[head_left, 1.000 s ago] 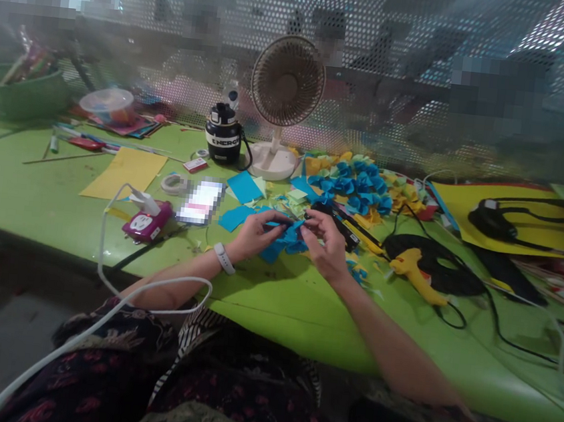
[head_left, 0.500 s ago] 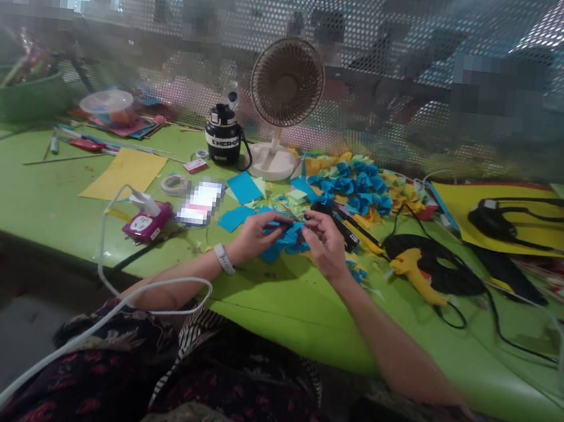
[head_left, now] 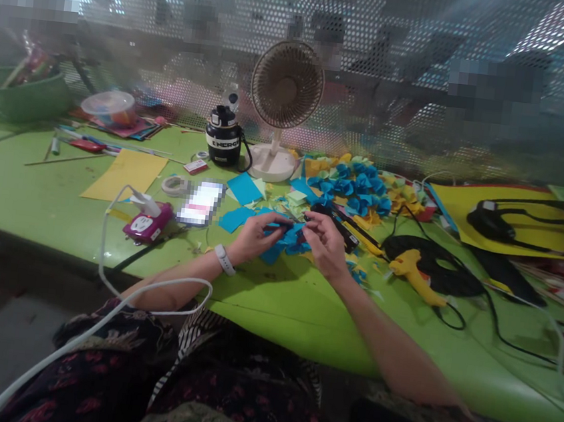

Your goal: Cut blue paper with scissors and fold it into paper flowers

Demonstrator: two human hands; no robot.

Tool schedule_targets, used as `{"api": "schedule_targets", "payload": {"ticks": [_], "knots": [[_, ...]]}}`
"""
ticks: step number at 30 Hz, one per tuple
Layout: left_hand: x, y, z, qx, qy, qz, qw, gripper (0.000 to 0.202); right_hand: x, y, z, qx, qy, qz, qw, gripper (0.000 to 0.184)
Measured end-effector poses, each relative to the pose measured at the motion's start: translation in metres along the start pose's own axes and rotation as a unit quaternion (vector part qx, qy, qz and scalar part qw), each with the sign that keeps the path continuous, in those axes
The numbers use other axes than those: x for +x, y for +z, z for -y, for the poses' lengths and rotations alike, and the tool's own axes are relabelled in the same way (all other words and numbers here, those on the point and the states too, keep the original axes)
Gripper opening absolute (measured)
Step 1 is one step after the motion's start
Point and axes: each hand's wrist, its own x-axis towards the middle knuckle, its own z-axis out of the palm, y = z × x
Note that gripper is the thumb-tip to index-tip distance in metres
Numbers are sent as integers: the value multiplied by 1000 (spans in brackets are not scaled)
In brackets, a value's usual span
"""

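Over a heap of blue paper pieces [head_left: 289, 240], both hands meet with their fingertips close together. My left hand [head_left: 261, 234], a white band on its wrist, is closed in a pinch; a small dark spot shows at its fingertips, too small to name. Facing it from the right, my right hand [head_left: 327, 248] also pinches, thumb and forefinger almost together. What lies between the fingers blends with the blue paper behind. Flat blue squares [head_left: 244, 188] lie just beyond the left hand. Folded blue paper flowers [head_left: 358, 182] are piled farther back, among yellow and pale green ones.
A yellow glue gun [head_left: 416, 277] and a yellow-black cutter [head_left: 364, 238] lie right of the hands. Leftward are a phone [head_left: 201, 203], a tape roll [head_left: 174, 186] and a purple power adapter [head_left: 147, 222]. A fan [head_left: 287, 91] and black bottle [head_left: 223, 139] stand behind. A white cable [head_left: 153, 285] crosses my left forearm.
The view has shifted very slightly. Both hands keep the same pinching pose over the blue paper, with no clear movement.
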Motion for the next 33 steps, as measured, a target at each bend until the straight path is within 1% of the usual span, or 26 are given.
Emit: {"api": "schedule_targets", "payload": {"ticks": [4,8,10,13,15,17,20,23,25,27,28,30,31,32,33], "knots": [[0,0,-1,-1,6,-3,1000,22,1,0,0,4,2,5,1000,35],[-1,0,3,12,16,-2,1000,23,1,0,0,-10,8,-3,1000,35],[-1,-1,6,40,37,-2,998,23,1,-1,-1,-24,7,-7,1000,35],[-1,-2,8,104,87,-6,991,20,1,-2,-1,-48,2,-4,999,36],[0,-4,7,158,120,-4,980,19,2,-2,0,-77,-13,6,997,34],[1,-7,6,218,156,4,963,19,2,-3,0,-123,-42,31,991,31],[2,-11,5,294,222,20,929,21,2,-2,-4,-208,-103,72,970,29],[3,-12,7,332,275,37,901,22,1,0,-10,-280,-151,89,944,34],[2,-11,9,338,288,46,895,22,1,0,-15,-307,-165,97,932,35],[1,-9,7,323,286,46,901,22,2,0,-18,-307,-163,101,932,33],[1,-9,5,305,282,43,909,23,3,-1,-18,-295,-157,101,937,32],[2,-9,-3,243,259,24,935,27,6,-4,-18,-241,-128,94,957,31],[2,-10,-7,195,244,13,950,31,7,-6,-17,-201,-102,94,970,31],[4,-12,-12,144,205,-8,968,35,9,-8,-15,-155,-69,97,981,30],[5,-14,-15,95,155,-37,983,34,11,-10,-13,-108,-32,102,988,29]]}}
